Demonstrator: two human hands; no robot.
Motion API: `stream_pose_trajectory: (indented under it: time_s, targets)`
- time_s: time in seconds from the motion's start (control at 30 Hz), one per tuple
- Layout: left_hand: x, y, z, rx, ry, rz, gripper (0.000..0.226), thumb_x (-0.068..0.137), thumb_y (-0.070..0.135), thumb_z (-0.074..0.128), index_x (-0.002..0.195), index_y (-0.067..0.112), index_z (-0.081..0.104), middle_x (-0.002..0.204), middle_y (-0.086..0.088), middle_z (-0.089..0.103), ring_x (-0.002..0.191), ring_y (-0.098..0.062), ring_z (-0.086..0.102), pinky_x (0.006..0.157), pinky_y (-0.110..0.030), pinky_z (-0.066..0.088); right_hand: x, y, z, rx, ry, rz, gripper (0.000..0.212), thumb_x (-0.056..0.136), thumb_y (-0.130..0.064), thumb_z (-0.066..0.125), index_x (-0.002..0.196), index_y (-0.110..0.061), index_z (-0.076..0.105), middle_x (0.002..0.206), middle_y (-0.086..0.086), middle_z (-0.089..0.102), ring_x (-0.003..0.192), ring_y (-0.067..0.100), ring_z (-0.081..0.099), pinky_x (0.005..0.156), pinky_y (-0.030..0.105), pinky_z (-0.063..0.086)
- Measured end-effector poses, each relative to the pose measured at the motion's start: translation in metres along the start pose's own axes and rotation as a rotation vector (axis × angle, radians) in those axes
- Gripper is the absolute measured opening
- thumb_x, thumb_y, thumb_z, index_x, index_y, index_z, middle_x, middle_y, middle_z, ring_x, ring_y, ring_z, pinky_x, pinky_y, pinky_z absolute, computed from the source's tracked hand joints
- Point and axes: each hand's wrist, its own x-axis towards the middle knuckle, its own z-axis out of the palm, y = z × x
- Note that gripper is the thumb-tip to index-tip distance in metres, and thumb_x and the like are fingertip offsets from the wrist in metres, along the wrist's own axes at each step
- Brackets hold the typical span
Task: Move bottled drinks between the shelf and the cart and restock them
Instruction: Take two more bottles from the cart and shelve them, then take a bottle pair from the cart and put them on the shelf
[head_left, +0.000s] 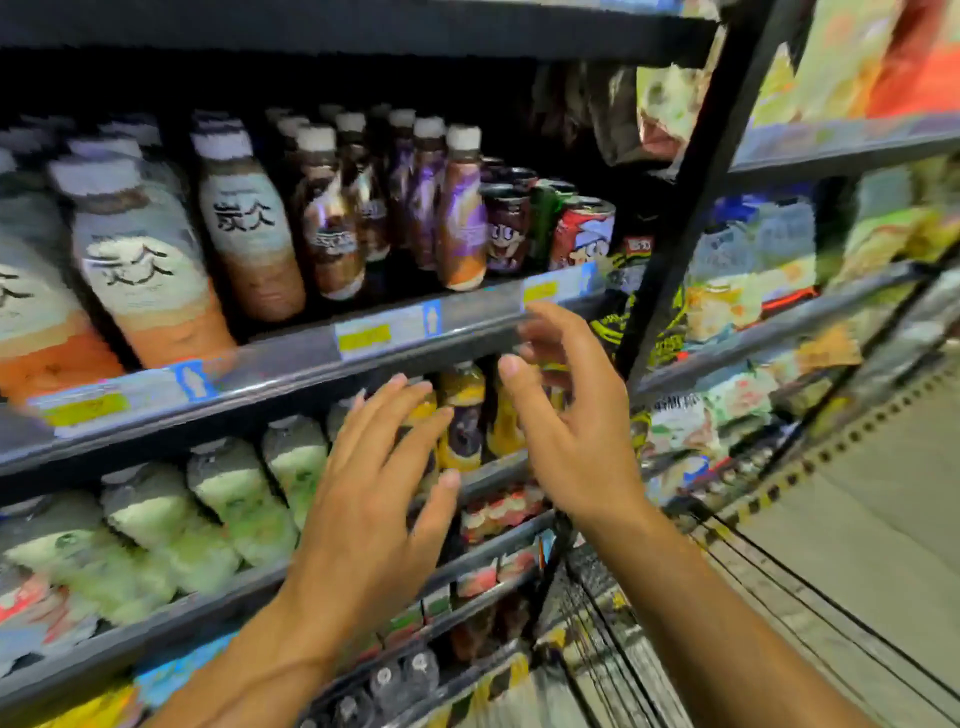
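Observation:
Both my hands are held up in front of the drinks shelf, empty. My left hand (384, 467) has its fingers spread and straight, just before the yellow-and-purple bottles (462, 421) on the second shelf. My right hand (566, 415) is open with loosely bent fingers, close to the shelf rail (311, 348) and the same yellow bottles. Above the rail stand large white-and-orange bottles (150, 265), brown and purple slim bottles (462, 218) and some cans (582, 234). Pale green bottles (234, 493) fill the second shelf's left side. The cart's wire (597, 613) shows low at centre.
A black upright post (691, 208) divides the drinks shelf from snack shelves (779, 291) with bagged goods on the right. Lower shelves hold small packs and clear water bottles (384, 680). Floor with a yellow-black striped edge (753, 509) lies at the lower right.

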Motion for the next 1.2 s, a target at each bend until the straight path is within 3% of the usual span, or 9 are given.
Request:
stream_pose_trajectory:
  time_s: [0.23, 0.57, 0.63, 0.73, 0.83, 0.93, 1.03, 1.1, 1.2]
  targets:
    - [0.024, 0.073, 0.151, -0.089, -0.352, 0.117, 0.056, 0.102, 0.045, 0.045, 0.145, 0.011, 0.057, 0.161, -0.011, 0.041, 0.155, -0.031, 0.029, 0.124, -0.053, 0.027, -0.1, 0.149, -0.136, -0.356, 0.125, 0.411, 0.055, 0.099, -0.053, 0.051, 0.143, -0.021, 0.056, 0.136, 0.001, 0.062, 0.126, 0.024, 0.058, 0.107, 0.049, 0.048]
    - [-0.028, 0.156, 0.362, -0.139, -0.79, 0.1, 0.062, 0.096, 0.053, 0.04, 0.131, 0.008, 0.065, 0.134, -0.014, 0.062, 0.128, -0.036, 0.055, 0.111, -0.047, 0.042, -0.261, 0.277, -0.267, -0.593, 0.123, 0.973, 0.053, 0.106, -0.046, 0.055, 0.15, -0.016, 0.053, 0.143, 0.007, 0.057, 0.134, 0.026, 0.051, 0.112, 0.04, 0.043]
    - [-0.042, 0.162, 0.399, -0.147, -0.91, 0.07, 0.059, 0.097, 0.053, 0.041, 0.128, 0.009, 0.064, 0.128, -0.013, 0.063, 0.121, -0.035, 0.057, 0.105, -0.047, 0.046, -0.291, 0.298, -0.275, -0.58, 0.14, 1.081, 0.05, 0.106, -0.047, 0.055, 0.145, -0.016, 0.055, 0.134, 0.008, 0.061, 0.125, 0.025, 0.056, 0.104, 0.042, 0.05]
    - [-0.063, 0.17, 0.45, -0.154, -1.097, 0.027, 0.06, 0.101, 0.056, 0.045, 0.135, 0.009, 0.062, 0.138, -0.016, 0.06, 0.13, -0.037, 0.054, 0.109, -0.05, 0.045, -0.333, 0.33, -0.277, -0.542, 0.173, 1.27, 0.043, 0.105, -0.044, 0.057, 0.133, -0.012, 0.06, 0.122, 0.01, 0.064, 0.114, 0.028, 0.061, 0.093, 0.042, 0.054]
    - [-0.082, 0.175, 0.5, -0.139, -1.272, -0.033, 0.054, 0.103, 0.05, 0.052, 0.141, 0.012, 0.057, 0.142, -0.012, 0.057, 0.13, -0.033, 0.053, 0.108, -0.05, 0.046, -0.368, 0.364, -0.272, -0.494, 0.226, 1.447, 0.048, 0.104, -0.04, 0.057, 0.143, -0.013, 0.055, 0.131, 0.014, 0.063, 0.115, 0.031, 0.063, 0.093, 0.04, 0.055]
    - [-0.098, 0.179, 0.555, -0.093, -1.411, -0.138, 0.062, 0.098, 0.058, 0.049, 0.141, 0.014, 0.056, 0.143, -0.015, 0.057, 0.129, -0.035, 0.055, 0.106, -0.051, 0.048, -0.4, 0.401, -0.261, -0.443, 0.264, 1.631, 0.046, 0.102, -0.048, 0.055, 0.138, -0.019, 0.057, 0.116, 0.014, 0.066, 0.094, 0.029, 0.065, 0.078, 0.038, 0.056]
    - [-0.116, 0.184, 0.607, -0.045, -1.477, -0.223, 0.054, 0.102, 0.047, 0.054, 0.146, 0.016, 0.055, 0.153, -0.013, 0.051, 0.136, -0.034, 0.051, 0.104, -0.04, 0.048, -0.431, 0.437, -0.242, -0.328, 0.307, 1.794, 0.039, 0.102, -0.038, 0.062, 0.134, -0.016, 0.061, 0.117, 0.013, 0.069, 0.092, 0.029, 0.066, 0.072, 0.035, 0.052]
    - [-0.128, 0.186, 0.639, -0.058, -1.51, -0.269, 0.05, 0.103, 0.043, 0.058, 0.144, 0.014, 0.057, 0.15, -0.013, 0.055, 0.13, -0.035, 0.057, 0.087, -0.03, 0.051, -0.447, 0.455, -0.23, -0.238, 0.33, 1.899, 0.036, 0.101, -0.029, 0.064, 0.133, -0.012, 0.062, 0.122, 0.014, 0.071, 0.096, 0.029, 0.066, 0.074, 0.032, 0.048]
    - [-0.147, 0.184, 0.686, -0.054, -1.563, -0.223, 0.057, 0.099, 0.053, 0.056, 0.145, 0.018, 0.052, 0.145, -0.011, 0.057, 0.123, -0.035, 0.059, 0.096, -0.041, 0.051, -0.473, 0.486, -0.209, -0.167, 0.306, 2.032, 0.023, 0.105, -0.026, 0.061, 0.122, -0.01, 0.061, 0.127, 0.015, 0.069, 0.116, 0.035, 0.066, 0.085, 0.035, 0.05]
